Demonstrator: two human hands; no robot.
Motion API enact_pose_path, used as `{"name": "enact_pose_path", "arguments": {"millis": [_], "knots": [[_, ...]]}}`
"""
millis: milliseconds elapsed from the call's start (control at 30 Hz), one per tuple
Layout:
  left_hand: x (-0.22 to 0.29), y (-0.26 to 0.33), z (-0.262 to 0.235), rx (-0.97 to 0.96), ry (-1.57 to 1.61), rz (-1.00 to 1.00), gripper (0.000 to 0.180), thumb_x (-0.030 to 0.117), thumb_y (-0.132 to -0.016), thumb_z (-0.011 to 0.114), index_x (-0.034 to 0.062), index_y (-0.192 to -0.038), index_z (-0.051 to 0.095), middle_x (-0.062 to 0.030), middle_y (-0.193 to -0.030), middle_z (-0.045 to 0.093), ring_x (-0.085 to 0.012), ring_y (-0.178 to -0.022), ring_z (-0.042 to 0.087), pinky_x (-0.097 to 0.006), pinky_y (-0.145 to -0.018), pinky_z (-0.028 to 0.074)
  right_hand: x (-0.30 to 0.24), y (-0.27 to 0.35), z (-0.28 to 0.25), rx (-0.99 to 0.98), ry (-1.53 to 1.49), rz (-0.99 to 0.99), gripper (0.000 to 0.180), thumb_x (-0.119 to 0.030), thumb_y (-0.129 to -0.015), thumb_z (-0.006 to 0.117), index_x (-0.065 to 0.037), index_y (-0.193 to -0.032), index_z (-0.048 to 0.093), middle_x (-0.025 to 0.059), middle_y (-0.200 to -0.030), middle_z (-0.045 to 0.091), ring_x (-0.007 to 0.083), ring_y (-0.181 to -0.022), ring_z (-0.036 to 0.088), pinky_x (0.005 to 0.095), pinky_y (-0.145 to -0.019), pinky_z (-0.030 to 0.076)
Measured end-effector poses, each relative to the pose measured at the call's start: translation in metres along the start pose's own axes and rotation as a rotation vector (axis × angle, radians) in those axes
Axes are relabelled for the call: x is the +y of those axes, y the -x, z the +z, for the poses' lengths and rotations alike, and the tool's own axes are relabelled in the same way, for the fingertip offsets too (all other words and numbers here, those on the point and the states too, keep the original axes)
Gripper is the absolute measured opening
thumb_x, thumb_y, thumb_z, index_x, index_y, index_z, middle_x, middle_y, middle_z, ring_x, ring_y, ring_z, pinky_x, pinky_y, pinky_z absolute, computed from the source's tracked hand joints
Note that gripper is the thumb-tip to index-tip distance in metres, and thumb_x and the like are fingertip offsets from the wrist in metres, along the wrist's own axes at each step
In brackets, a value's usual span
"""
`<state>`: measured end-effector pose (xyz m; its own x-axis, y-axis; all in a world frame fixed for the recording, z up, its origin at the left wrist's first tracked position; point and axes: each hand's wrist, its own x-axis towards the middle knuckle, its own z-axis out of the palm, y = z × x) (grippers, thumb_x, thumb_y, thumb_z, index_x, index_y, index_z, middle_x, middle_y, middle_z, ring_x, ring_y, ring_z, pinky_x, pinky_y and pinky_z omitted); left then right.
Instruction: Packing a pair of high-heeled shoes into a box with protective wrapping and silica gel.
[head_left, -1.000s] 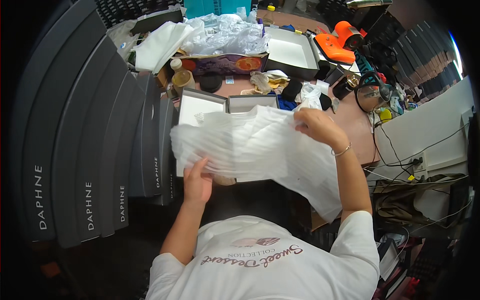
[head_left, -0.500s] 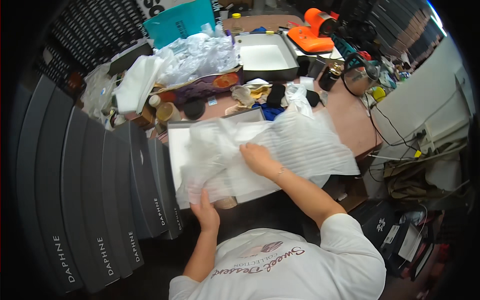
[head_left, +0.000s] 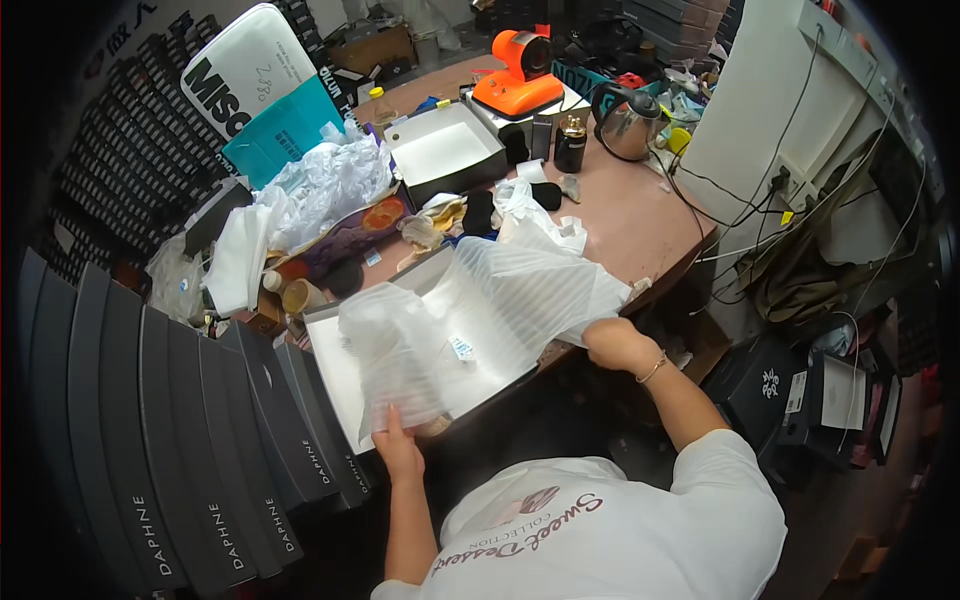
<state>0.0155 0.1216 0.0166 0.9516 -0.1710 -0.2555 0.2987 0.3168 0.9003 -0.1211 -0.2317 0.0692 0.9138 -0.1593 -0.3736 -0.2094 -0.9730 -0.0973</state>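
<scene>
The left hand (head_left: 400, 455) is pinching the foam sheet's (head_left: 515, 290) near edge, the right hand (head_left: 622, 347) gripping its right edge; bare tabletop (head_left: 645, 225) is stretching beyond.

There is one kettle (head_left: 630, 132), one orange device (head_left: 518, 85), one dark jar (head_left: 570, 150) and probably one foam sheet (head_left: 520, 295).

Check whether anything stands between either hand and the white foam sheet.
Nothing visible does. The left hand holds the foam sheet by its near left end; the right hand meets its right edge, fingers partly hidden. The open box lies beneath the sheet, blocking neither.
</scene>
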Motion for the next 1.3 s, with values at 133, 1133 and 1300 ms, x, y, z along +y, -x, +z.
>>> {"name": "enact_pose_path", "arguments": {"millis": [133, 1133, 1300], "knots": [[0.012, 0.003, 0.008, -0.060, 0.044, -0.045, 0.038, 0.022, -0.096, 0.055, -0.0012, -0.125, 0.049, -0.0114, -0.116, 0.059, -0.0224, -0.101, 0.062, -0.036, -0.077, 0.056, 0.047, -0.071, 0.071, 0.914, -0.129, 0.014, 0.028, -0.020, -0.082, 0.057, -0.003, -0.104, 0.064, 0.0171, -0.097, 0.067, 0.0361, -0.086, 0.065, 0.0451, -0.074, 0.052], [0.007, 0.004, 0.016, -0.011, 0.083, 0.063, 0.048, 0.031, -0.102, 0.038, 0.0050, -0.142, 0.034, -0.0126, -0.131, 0.050, -0.0225, -0.114, 0.055, -0.038, -0.087, 0.051, -0.136, -0.125, 0.059, 0.091, -0.629, -0.187, 0.051, -0.031, -0.079, 0.058, 0.010, -0.109, 0.053, 0.0321, -0.102, 0.060, 0.0454, -0.097, 0.058, 0.0468, -0.086, 0.045], [-0.007, 0.004, 0.006, -0.023, -0.535, 0.256, 0.045, 0.031, -0.102, 0.039, -0.0065, -0.123, 0.052, -0.0146, -0.108, 0.060, -0.0215, -0.099, 0.055, -0.033, -0.089, 0.042, -0.116, -0.130, 0.024, 0.122, -0.488, -0.388, 0.041, -0.025, -0.075, 0.060, 0.007, -0.100, 0.054, 0.0295, -0.094, 0.061, 0.0439, -0.091, 0.058, 0.0460, -0.081, 0.046]]}}
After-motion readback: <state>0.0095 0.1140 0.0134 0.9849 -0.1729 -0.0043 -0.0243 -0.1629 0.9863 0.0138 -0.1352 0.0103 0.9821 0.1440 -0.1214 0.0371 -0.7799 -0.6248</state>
